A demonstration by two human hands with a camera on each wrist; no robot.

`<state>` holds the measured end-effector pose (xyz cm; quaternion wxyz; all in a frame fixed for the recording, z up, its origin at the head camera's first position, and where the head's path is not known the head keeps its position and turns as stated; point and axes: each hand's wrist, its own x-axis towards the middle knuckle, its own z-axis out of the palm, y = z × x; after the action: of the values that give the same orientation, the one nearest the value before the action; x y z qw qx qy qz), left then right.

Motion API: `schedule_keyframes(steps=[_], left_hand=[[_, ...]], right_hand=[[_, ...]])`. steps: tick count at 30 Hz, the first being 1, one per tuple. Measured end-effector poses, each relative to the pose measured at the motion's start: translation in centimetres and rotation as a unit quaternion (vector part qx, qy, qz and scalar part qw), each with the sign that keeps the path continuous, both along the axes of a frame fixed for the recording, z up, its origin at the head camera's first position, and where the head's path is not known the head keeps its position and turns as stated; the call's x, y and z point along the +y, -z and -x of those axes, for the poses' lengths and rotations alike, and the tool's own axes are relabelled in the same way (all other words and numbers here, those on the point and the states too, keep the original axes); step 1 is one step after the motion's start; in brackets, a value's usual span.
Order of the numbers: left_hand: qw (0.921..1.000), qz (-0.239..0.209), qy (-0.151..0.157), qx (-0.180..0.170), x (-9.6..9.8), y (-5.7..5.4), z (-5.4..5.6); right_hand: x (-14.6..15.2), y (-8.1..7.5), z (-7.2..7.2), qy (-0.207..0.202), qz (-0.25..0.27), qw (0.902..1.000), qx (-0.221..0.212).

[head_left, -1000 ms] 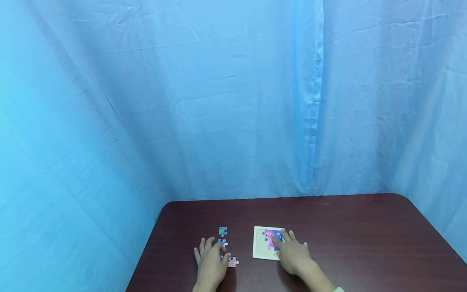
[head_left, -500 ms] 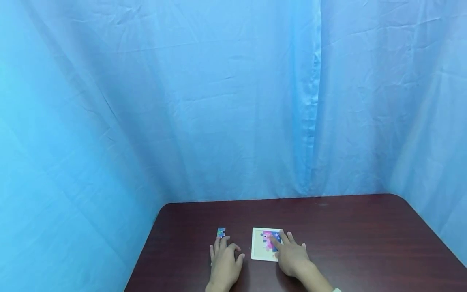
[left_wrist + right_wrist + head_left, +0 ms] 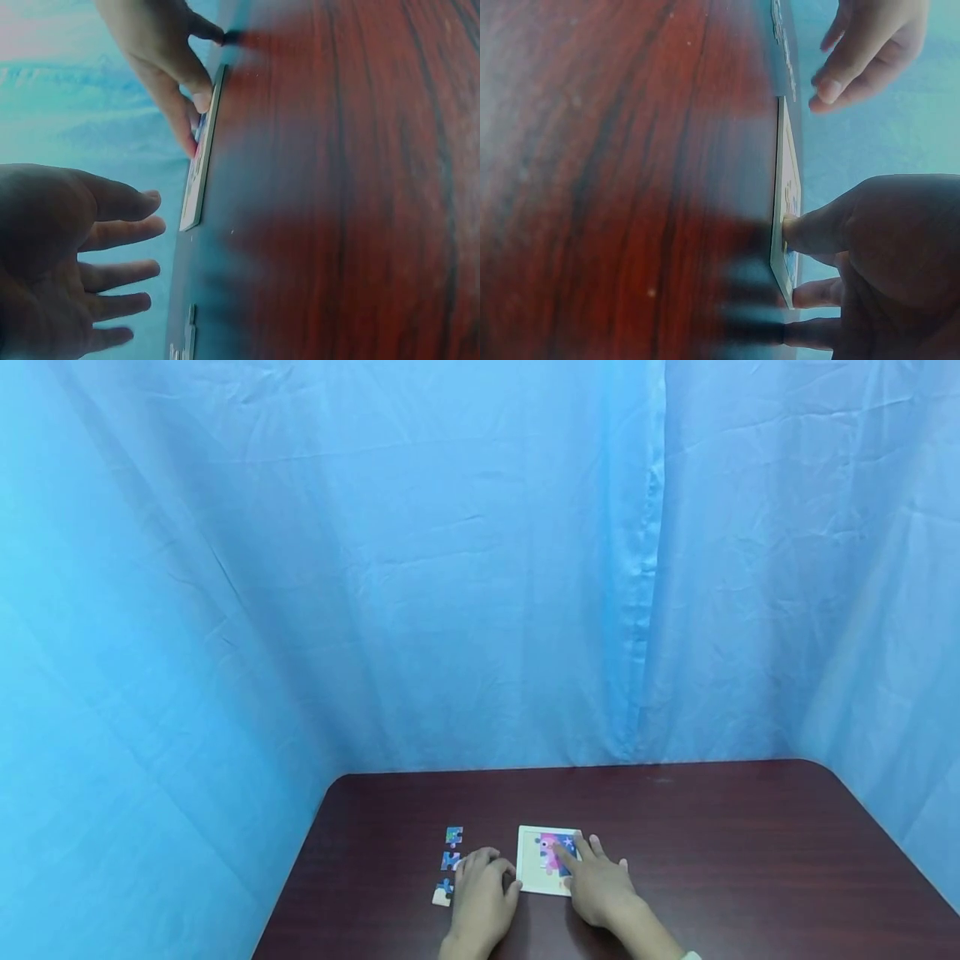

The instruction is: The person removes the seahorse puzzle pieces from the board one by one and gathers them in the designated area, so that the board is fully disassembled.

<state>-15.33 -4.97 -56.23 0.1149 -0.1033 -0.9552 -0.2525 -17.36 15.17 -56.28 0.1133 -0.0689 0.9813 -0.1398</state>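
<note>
The left hand (image 3: 483,902) is hovering, relaxed and visibly gripping nothing, hiding the table (image 3: 712,860) beneath and partly overlapping the row of loose jigsaw pieces (image 3: 449,861). To their right, the right hand (image 3: 602,889) is obscuring part of a puzzle tray (image 3: 529,878), its extended fingers resting on pink-and-blue fitted pieces (image 3: 547,841) inside.

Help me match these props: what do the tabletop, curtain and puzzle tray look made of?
Tabletop: wood or wood-look laminate, faint sheen; dark streaky grain. Curtain: fabric, satiny in places; it creases and hangs in folds. Puzzle tray: perhaps wood or board, pale, smooth; its edge looks thin and stiff.
</note>
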Motion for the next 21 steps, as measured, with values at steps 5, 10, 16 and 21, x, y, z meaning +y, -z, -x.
schedule_keyframes(steps=[5,10,16,21], left_hand=[[0.9994,0.021,0.029,0.004,0.7,0.1,0.4],[0.9985,0.028,0.046,0.002,1.6,0.1,0.7],[0.9973,0.052,0.05,0.012,2.8,0.4,1.1],[0.9963,0.065,0.053,0.015,3.4,0.5,1.3]], right_hand=[[0.0,-0.1,0.1,-0.002,-0.005,1.0,0.007],[0.0,-0.1,0.2,-0.002,-0.005,1.0,0.005],[0.1,0.0,0.1,0.002,-0.005,1.0,0.005],[0.0,0.0,-0.1,0.001,0.0,1.0,0.007]])
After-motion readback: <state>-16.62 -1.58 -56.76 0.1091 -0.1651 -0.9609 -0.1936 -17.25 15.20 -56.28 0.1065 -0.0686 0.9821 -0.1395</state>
